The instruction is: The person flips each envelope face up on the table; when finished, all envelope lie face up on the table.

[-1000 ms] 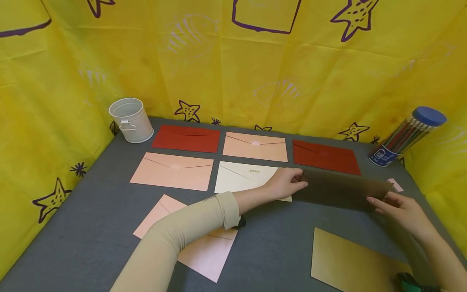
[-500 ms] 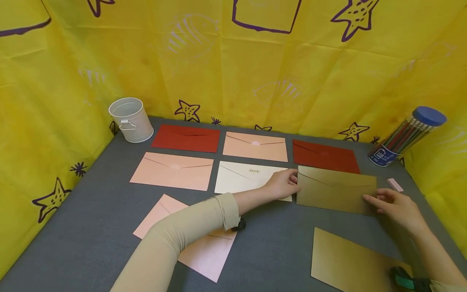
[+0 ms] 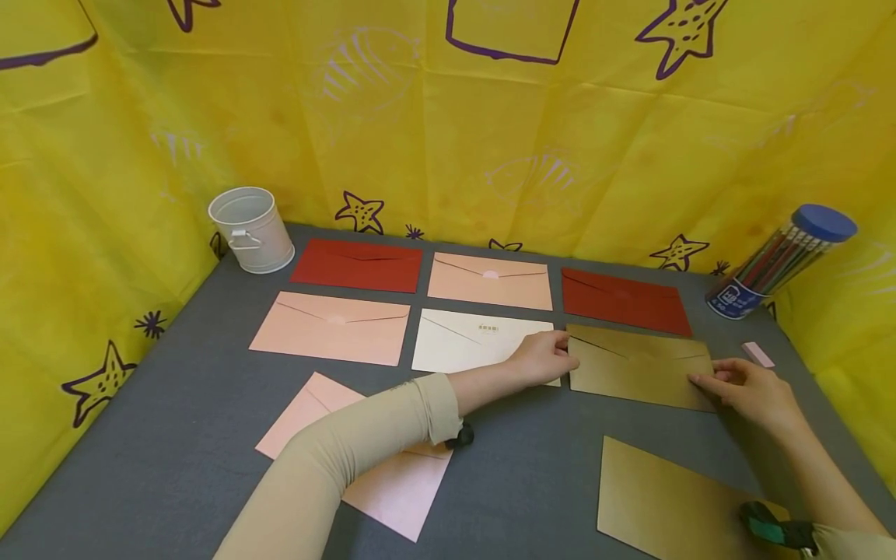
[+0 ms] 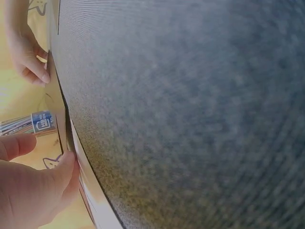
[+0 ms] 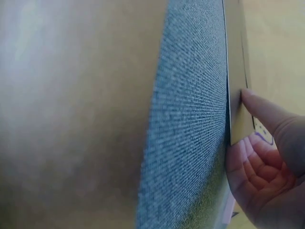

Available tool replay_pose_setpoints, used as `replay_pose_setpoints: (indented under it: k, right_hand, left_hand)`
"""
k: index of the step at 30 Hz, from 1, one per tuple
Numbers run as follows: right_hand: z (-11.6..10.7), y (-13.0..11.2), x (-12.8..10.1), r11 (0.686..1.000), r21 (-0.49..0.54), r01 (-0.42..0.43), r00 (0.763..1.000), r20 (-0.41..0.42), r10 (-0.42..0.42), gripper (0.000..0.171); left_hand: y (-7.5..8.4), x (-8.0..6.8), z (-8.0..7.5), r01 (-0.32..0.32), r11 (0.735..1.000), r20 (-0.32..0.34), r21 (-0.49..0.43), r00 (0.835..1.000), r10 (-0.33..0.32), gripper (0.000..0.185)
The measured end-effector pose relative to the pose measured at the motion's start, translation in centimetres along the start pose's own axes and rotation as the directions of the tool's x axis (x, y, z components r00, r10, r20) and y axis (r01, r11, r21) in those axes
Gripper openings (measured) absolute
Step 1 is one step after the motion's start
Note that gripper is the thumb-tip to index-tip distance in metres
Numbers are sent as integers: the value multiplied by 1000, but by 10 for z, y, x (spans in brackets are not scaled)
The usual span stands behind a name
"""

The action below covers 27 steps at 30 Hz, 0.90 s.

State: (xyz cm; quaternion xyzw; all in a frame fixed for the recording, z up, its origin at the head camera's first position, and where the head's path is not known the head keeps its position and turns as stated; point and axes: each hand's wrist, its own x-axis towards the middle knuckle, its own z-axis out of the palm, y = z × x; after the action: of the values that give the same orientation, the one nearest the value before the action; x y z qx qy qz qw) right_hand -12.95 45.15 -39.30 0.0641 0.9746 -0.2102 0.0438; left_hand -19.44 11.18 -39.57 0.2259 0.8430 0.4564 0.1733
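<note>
A gold envelope (image 3: 637,365) lies at the right end of the second row, flap side up. My right hand (image 3: 752,393) pinches its right end, thumb on top and fingers at the edge; the right wrist view shows the thumb (image 5: 259,107) on its face. At the left edge, my left hand (image 3: 539,358) touches the envelope with its thumb, while another finger (image 4: 19,143) stands apart in the left wrist view. Under the left hand lies a white envelope (image 3: 455,342), partly covered. A second gold envelope (image 3: 665,498) rests nearer, below the right forearm.
Red envelopes (image 3: 357,266) (image 3: 623,299) and a peach envelope (image 3: 490,281) form the back row. Another peach envelope (image 3: 332,330) lies left, a pink envelope (image 3: 392,498) under the left forearm. A white bucket (image 3: 252,233), pencil tube (image 3: 777,260) and pink eraser (image 3: 758,355) stand around them.
The gold envelope has turned from steeply tilted to nearly flat on the table and shifted slightly left. My right hand has moved left with it; the left hand has shifted only slightly.
</note>
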Motion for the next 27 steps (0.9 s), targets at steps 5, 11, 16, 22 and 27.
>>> replay_pose_setpoints:
  k: [5,11,16,22,27]
  right_hand:
    - [-1,-2,0,1000,-9,-2,1000,0,2,62]
    - [-1,-4,0,1000,-30,8,1000,-16,-8,60]
    - [0,-7,-1,998,-61,28,999,-41,-31,55]
    - [1,-10,-3,997,-64,41,998,-42,-44,53]
    - [1,-11,-4,998,-60,36,999,-27,-38,54]
  left_hand:
    - [1,-1,0,8,1000,8,-23,1000,-8,48]
    - [0,-2,-1,12,998,24,-57,1000,-11,49]
    - [-1,-4,-3,-1,996,51,-86,999,5,49]
    - [-1,-6,-4,-15,996,89,-93,996,23,53]
    - [-2,-7,-4,-3,995,121,-100,993,15,57]
